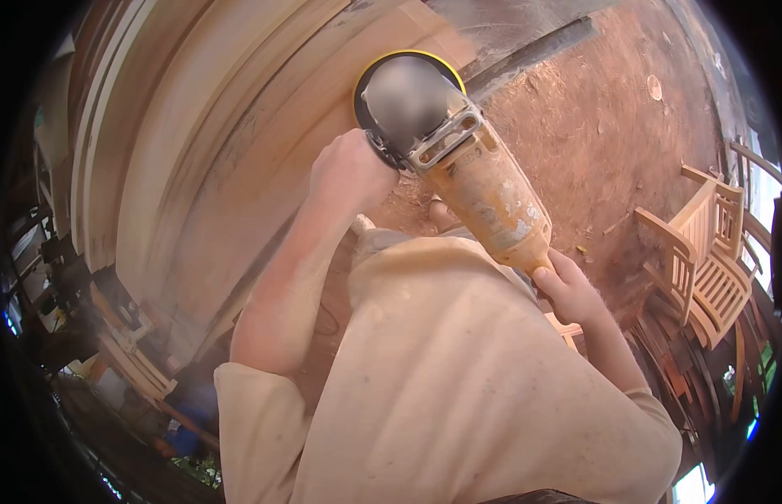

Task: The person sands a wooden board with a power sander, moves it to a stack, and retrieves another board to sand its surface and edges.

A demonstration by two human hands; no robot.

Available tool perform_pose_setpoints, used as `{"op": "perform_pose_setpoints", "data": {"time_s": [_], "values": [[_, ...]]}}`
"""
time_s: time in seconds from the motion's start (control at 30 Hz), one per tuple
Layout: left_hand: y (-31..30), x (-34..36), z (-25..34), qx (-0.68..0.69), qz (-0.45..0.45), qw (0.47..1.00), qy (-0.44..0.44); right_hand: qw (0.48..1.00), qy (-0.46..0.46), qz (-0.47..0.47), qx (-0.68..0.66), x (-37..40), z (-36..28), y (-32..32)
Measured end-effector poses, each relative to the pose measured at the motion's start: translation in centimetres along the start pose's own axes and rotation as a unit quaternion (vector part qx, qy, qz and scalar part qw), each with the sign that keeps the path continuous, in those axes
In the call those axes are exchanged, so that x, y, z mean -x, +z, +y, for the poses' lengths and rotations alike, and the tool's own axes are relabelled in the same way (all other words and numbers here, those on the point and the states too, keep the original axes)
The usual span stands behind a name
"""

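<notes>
Notably, sander (479, 189) head blurred beside L hand (349, 172).

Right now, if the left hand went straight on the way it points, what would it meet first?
Probably the grey, yellow-rimmed round head of the dusty orange sander, beside the left hand; pale curved wooden boards lie beyond. Depth is unclear.
</notes>
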State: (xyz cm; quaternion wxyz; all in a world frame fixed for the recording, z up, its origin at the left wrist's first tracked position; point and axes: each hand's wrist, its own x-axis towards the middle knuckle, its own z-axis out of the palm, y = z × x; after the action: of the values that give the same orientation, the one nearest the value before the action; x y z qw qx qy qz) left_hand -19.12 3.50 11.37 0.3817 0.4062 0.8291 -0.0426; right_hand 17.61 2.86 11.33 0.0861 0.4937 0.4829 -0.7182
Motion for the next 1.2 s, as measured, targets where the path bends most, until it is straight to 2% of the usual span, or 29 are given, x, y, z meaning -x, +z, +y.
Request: {"op": "perform_pose_setpoints", "data": {"time_s": [0.07, 0.4, 0.57, 0.6, 0.73, 0.8, 1.0, 1.03, 1.1, 1.2], "values": [[0.2, -1.5, 2.0, -0.008, 0.001, 0.999, 0.039, 1.000, -0.003, 0.018, -0.021, 0.3, 0.4, -1.0], [-0.1, -4.8, 5.9, -0.076, 0.020, 0.992, 0.101, 0.992, -0.020, 0.079, -0.096, -0.5, 1.6, -1.4], [0.0, -5.8, 7.6, -0.068, 0.092, 0.984, 0.135, 0.993, -0.030, 0.100, -0.059, -0.8, 1.8, -1.0], [0.0, -5.3, 6.4, -0.083, 0.110, 0.978, 0.154, 0.992, -0.039, 0.105, -0.063, -0.9, 1.8, 0.5], [0.6, -4.9, 6.4, -0.097, 0.115, 0.978, 0.144, 0.993, -0.032, 0.083, -0.078, -1.0, 3.5, 0.2], [0.6, -3.9, 5.1, -0.058, 0.061, 0.988, 0.126, 0.995, -0.032, 0.063, -0.073, -0.8, 3.7, 0.6], [1.3, -1.5, -0.7, -0.047, 0.008, 0.997, 0.061, 0.999, -0.015, -0.007, -0.051, -0.9, 3.7, 1.9], [1.2, -0.8, -1.6, -0.042, 0.008, 0.997, 0.065, 0.999, -0.014, -0.002, -0.047, -0.9, 3.7, 2.2], [1.6, 0.4, -2.0, -0.018, -0.003, 0.999, 0.038, 0.998, 0.020, -0.053, -0.035, -1.1, 4.0, 1.0], [2.7, 1.3, -4.0, 0.034, 0.021, 0.999, 0.021, 0.997, 0.016, -0.073, 0.000, -1.0, 2.9, 1.2]]}}
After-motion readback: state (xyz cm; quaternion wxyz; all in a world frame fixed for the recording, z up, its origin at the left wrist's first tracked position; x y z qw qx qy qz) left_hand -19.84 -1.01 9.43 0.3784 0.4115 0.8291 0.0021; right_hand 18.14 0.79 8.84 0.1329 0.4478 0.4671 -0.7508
